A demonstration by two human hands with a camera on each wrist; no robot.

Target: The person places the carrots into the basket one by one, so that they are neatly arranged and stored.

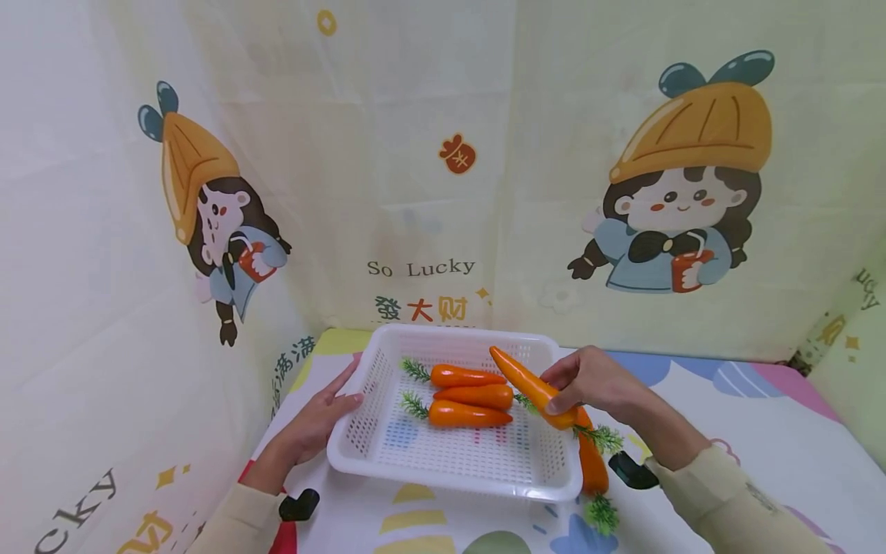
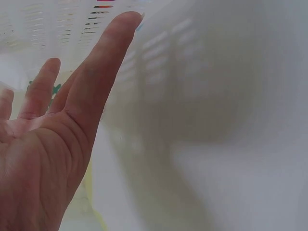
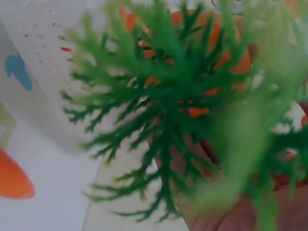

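Note:
My right hand [image 1: 602,381] pinches an orange carrot [image 1: 522,375] with green leaves over the right side of a white plastic basket [image 1: 453,471]. The carrot slants, its pointed end up and to the left. Its leafy top [image 3: 168,86] fills much of the right wrist view and hides most of the fingers. My left hand [image 1: 311,423] touches the basket's left side with fingers extended and the thumb at the rim; the left wrist view shows the fingers [image 2: 96,72] nearly straight. Inside the basket lie three carrots [image 1: 471,414] side by side.
On the table just right of the basket lies another carrot [image 1: 593,462], partly hidden by the basket and the held carrot. A patterned cloth [image 1: 415,531] covers the table. Cloth walls [image 1: 526,192] with printed cartoon figures stand behind and at both sides.

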